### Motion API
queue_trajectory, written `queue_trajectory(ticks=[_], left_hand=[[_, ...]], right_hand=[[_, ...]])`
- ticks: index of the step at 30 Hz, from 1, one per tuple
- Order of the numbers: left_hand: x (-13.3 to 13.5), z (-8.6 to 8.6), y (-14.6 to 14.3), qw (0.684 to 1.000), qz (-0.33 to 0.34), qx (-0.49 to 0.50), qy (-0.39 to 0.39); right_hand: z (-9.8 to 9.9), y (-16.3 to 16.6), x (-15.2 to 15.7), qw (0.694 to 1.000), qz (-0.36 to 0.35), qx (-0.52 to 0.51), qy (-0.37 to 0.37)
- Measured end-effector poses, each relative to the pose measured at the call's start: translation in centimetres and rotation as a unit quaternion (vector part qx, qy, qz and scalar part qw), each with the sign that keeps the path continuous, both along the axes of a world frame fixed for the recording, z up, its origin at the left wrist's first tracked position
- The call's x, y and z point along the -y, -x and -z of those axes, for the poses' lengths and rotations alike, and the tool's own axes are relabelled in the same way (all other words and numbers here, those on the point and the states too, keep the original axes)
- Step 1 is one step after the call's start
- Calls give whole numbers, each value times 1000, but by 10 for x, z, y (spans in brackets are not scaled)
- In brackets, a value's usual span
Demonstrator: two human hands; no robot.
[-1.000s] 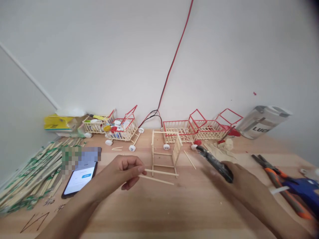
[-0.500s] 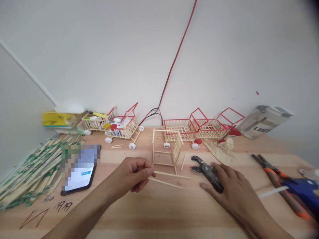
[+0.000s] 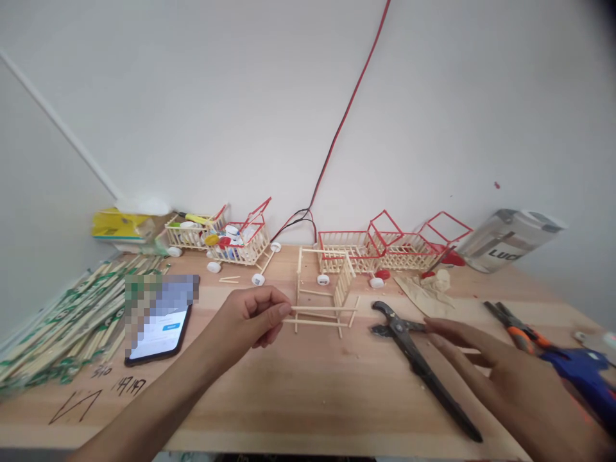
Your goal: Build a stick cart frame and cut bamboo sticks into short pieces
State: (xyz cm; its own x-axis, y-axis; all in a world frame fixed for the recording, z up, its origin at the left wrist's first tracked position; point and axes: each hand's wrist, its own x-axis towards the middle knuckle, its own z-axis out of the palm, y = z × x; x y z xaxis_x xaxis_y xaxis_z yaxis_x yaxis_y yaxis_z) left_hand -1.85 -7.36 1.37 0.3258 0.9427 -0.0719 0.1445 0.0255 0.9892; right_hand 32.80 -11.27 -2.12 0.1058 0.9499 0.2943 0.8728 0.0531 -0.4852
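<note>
Background: pale wall (image 3: 240, 96); red-and-black wire (image 3: 353, 96), hanging to the bench (image 3: 308, 398). Far side: small wheeled carts (image 3: 245, 253), in two groups, left and right. Left: phone (image 3: 158, 340), wrapped chopsticks (image 3: 72, 321). Right: blue glue gun (image 3: 590, 366).

Frame (image 3: 342, 289), one, of sticks: standing mid-bench, slatted panel on its right side. Loose sticks (image 3: 320, 310), two: pinched between thumb and fingers of the left hand (image 3: 262, 317), level across the near side of the frame; contact with it cannot be told. Cutters (image 3: 418, 362), one pair: lying splayed, right of the frame. Right hand (image 3: 500, 378): fingers loosely spread, gripping nothing visible, fingertips at a cutter handle; touch uncertain.

Step in hand, by judgement: sizing or positioning sticks against the frame. Next move seems to call for steady alignment, perhaps glue.
</note>
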Motion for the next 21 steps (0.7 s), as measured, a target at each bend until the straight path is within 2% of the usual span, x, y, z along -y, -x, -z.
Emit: queue_trajectory(ticks=[1,4,7,10,14,21], left_hand=[[-1,-3,0,1000,4,2,-5],[-4,-11,-2,1000,19,2,-22],[-6,-16,-6,999,27,-2,-36],[-10,-20,-8,999,23,5,-42],[-17,-25,-9,999,2,7,-49],[-35,-25,-6,997,-7,-2,-76]], right_hand=[[-11,8,1,1000,0,-13,-27],[-41,40,-5,992,-68,-36,-96],[-59,68,-22,977,-148,-6,-153],[-64,82,-38,964,-191,3,-184],[-65,88,-49,957,-234,-31,-169],[-67,91,-61,966,-206,-52,-150]])
